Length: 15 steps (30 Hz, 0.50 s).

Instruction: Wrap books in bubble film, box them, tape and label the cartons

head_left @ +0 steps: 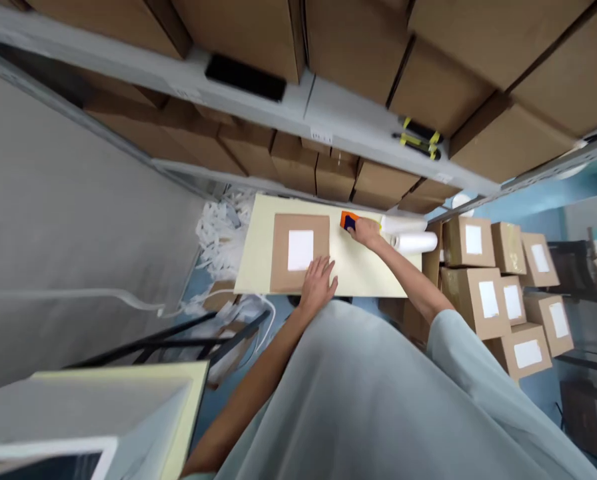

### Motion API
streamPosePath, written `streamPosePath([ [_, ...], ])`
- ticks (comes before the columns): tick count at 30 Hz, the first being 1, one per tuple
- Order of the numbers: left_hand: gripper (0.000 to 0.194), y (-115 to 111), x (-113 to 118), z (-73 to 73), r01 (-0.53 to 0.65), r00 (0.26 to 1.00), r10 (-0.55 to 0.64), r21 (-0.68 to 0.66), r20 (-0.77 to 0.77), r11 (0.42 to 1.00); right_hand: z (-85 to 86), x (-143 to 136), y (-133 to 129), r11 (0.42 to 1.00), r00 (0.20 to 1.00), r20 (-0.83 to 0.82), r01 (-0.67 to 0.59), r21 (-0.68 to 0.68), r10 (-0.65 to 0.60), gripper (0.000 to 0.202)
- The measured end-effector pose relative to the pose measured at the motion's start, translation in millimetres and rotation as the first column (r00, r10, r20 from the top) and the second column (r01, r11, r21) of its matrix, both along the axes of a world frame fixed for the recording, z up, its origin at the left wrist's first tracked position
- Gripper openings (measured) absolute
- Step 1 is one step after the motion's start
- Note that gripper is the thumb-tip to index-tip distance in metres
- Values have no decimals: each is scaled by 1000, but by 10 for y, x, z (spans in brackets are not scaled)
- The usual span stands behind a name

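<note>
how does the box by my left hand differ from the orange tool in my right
The box is brown with a white label; the orange tool has a dark blue part. The box looks much larger than the tool. The box lies on the table by the left hand, while the right hand grips the tool.

light: bright on tabletop (363,275) | shade: lower-shelf boxes (293,167) | blur: soft overall | edges: wide-angle stretch

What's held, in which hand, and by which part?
Right hand: orange tool, gripped by the end nearest the wrist; exact grip hidden. Left hand: holds nothing, rests at the carton's near right corner.
</note>
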<state>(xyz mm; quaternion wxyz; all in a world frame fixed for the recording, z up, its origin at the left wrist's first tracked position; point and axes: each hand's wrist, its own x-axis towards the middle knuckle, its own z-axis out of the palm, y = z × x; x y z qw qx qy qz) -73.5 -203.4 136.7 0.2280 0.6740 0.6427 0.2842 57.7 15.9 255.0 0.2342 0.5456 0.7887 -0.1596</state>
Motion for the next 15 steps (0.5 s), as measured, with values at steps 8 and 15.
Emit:
streamPosePath([
  [8,62,1564,-401,1159,16,991,-76,455,114,890,1169,-31,324,922,864,-453,336,192,-220,41],
  [15,60,2675,-681,1965,45,994,-92,529,64,847,1841,-539,1011,897,904,-426,213,388,-31,46],
])
